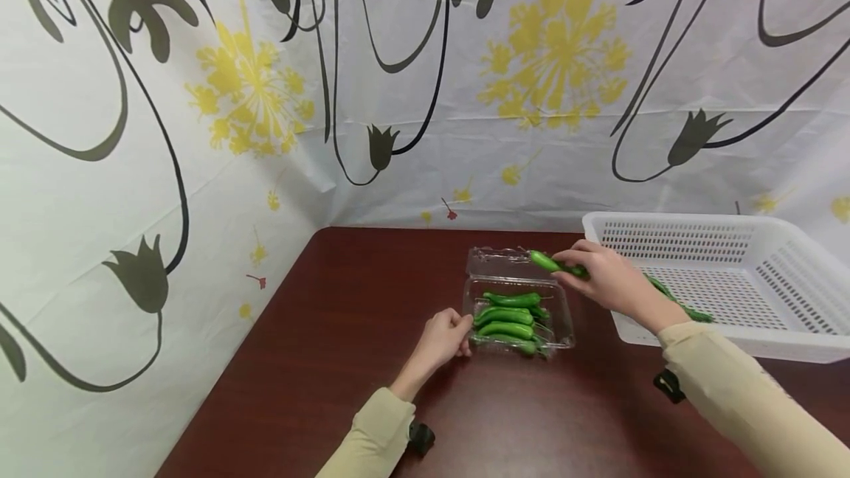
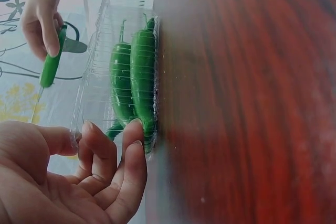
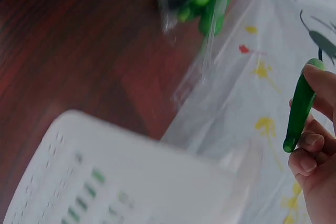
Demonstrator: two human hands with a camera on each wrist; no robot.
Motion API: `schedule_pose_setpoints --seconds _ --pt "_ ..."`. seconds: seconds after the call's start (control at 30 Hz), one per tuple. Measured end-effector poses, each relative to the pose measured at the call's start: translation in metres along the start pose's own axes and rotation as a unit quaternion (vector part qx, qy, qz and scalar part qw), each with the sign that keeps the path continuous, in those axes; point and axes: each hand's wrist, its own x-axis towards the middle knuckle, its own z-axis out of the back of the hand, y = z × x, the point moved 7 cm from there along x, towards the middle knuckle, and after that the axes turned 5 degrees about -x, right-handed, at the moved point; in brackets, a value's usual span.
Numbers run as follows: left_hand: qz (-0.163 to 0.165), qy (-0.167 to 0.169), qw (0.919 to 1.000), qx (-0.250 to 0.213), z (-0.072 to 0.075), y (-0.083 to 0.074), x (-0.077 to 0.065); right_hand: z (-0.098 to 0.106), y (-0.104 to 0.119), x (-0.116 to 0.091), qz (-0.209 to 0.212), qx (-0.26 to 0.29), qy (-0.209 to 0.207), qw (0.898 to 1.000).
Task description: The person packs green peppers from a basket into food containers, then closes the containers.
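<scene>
A clear plastic clamshell box [image 1: 563, 319] lies open on the table, its lid folded back to the far side. Several green chili peppers [image 1: 506, 316] lie in it side by side. My left hand [image 1: 440, 338] pinches the box's left rim between thumb and fingers, as the left wrist view shows close up. Over the box's far right corner, my right hand [image 1: 600, 275] grips one green pepper [image 1: 544, 261], which points left above the lid. In the right wrist view that pepper [image 3: 300, 111] sits between thumb and fingers.
A white slotted plastic basket [image 1: 697, 223] stands at the right of the table, with a few green peppers [image 1: 693, 313] inside near its front left. Behind the dark red wooden table [image 1: 319, 360] hangs a flower-patterned white sheet [image 1: 412, 94], which also covers the left side.
</scene>
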Motion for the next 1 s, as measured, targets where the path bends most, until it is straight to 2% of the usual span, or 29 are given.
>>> schedule_pose_setpoints --seconds 0.2,0.5,0.8,1.0 --pt "0.000 -0.001 1.0000 0.000 0.000 0.000 -0.001 -0.025 0.020 0.008 0.021 0.017 0.029 0.999" --pt "0.003 0.001 1.0000 -0.001 0.001 0.002 0.002 -0.060 0.034 0.012 0.020 0.032 0.112 0.993" --pt "0.003 -0.004 1.0000 -0.003 0.001 0.002 0.002 -0.080 0.036 0.011 0.035 0.038 0.109 0.993" --pt "0.003 -0.002 1.0000 0.000 0.001 0.001 0.001 -0.082 0.031 0.011 0.043 0.061 0.103 0.992"
